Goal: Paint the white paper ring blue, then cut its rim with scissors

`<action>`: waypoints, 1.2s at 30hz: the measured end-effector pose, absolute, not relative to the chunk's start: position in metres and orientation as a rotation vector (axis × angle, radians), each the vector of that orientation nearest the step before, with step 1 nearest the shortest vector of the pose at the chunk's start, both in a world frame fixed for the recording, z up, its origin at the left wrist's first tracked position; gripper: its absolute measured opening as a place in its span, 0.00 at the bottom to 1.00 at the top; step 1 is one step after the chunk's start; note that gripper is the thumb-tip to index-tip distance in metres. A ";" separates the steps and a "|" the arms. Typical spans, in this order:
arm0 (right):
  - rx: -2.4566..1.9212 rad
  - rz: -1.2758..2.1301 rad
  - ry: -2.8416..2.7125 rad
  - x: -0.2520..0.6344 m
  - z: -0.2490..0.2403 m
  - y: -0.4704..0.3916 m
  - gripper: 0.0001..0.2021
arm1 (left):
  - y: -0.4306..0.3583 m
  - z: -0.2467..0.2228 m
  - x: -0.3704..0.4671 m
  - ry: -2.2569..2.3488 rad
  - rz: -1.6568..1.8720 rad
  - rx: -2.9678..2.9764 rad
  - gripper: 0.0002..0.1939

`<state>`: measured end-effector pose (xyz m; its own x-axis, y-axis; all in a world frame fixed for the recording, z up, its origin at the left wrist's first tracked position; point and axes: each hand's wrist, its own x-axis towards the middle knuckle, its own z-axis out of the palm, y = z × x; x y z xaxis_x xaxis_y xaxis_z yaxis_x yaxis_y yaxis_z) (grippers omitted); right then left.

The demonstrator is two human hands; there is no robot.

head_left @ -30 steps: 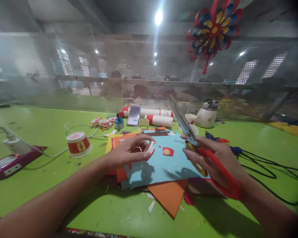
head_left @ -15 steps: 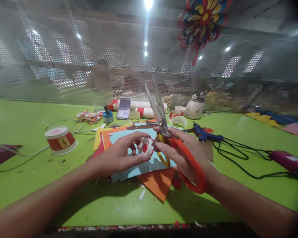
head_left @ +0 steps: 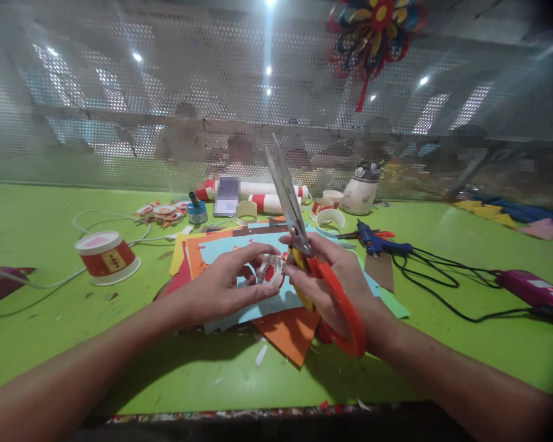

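My left hand (head_left: 225, 279) curls its thumb and fingers around a small white ring with red in its middle (head_left: 271, 271), perhaps a roll of tape. My right hand (head_left: 343, 279) grips a pair of scissors (head_left: 289, 199) by the orange-red and yellow handles, blades pointing up and away with a narrow gap between the tips. The right fingertips are at the ring's right edge; whether they pinch it is unclear. Below both hands lie stacked sheets of coloured paper, with a light blue sheet (head_left: 239, 316) on top and an orange sheet (head_left: 289, 337) sticking out in front.
A red-and-white paper cup (head_left: 108, 259) stands upside down at left. Behind the paper are an ink bottle (head_left: 196, 210), a phone (head_left: 227, 202), cut cup rings (head_left: 330, 221) and a jug (head_left: 362, 189). A blue glue gun (head_left: 380, 240) with black cables lies at right.
The scissors and my right hand have shifted slightly left, and the blades look closer together. My left hand keeps its hold on the ring. The whole view has tilted a little.
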<state>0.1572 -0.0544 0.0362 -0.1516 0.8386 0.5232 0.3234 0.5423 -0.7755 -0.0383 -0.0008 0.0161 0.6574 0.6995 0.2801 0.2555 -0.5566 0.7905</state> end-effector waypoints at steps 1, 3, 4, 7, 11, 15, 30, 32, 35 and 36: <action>-0.987 0.608 -1.723 0.158 0.036 -0.055 0.11 | -0.001 0.015 -0.038 0.729 0.758 2.100 0.24; -0.987 0.598 -1.738 0.159 0.034 -0.056 0.12 | -0.001 0.015 -0.038 0.696 0.747 2.040 0.24; -0.974 0.589 -1.747 0.160 0.033 -0.056 0.13 | -0.002 0.014 -0.038 0.674 0.737 2.010 0.23; -0.920 0.569 -1.763 0.161 0.031 -0.056 0.17 | -0.003 0.015 -0.038 0.621 0.706 1.876 0.21; -0.921 0.564 -1.774 0.163 0.025 -0.055 0.17 | -0.003 0.018 -0.036 0.561 0.650 1.691 0.20; -0.959 0.531 -1.816 0.164 0.014 -0.055 0.18 | -0.003 0.020 -0.036 0.534 0.586 1.609 0.14; -1.245 0.344 -1.745 0.185 0.037 -0.044 0.12 | 0.004 0.017 -0.040 0.609 0.843 1.656 0.24; -1.250 0.397 -1.778 0.185 0.037 -0.046 0.11 | 0.006 0.015 -0.040 0.598 0.934 1.676 0.24; -1.235 0.447 -1.779 0.181 0.036 -0.048 0.10 | 0.009 0.013 -0.041 0.589 1.072 1.718 0.23; -1.228 0.454 -1.785 0.180 0.036 -0.049 0.11 | 0.010 0.013 -0.041 0.597 1.117 1.736 0.23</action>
<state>0.1796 -0.0491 0.0360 -0.1076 0.8796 0.4634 0.5515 0.4406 -0.7083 -0.0414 0.0097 0.0130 0.4629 0.7826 0.4163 -0.0883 -0.4266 0.9001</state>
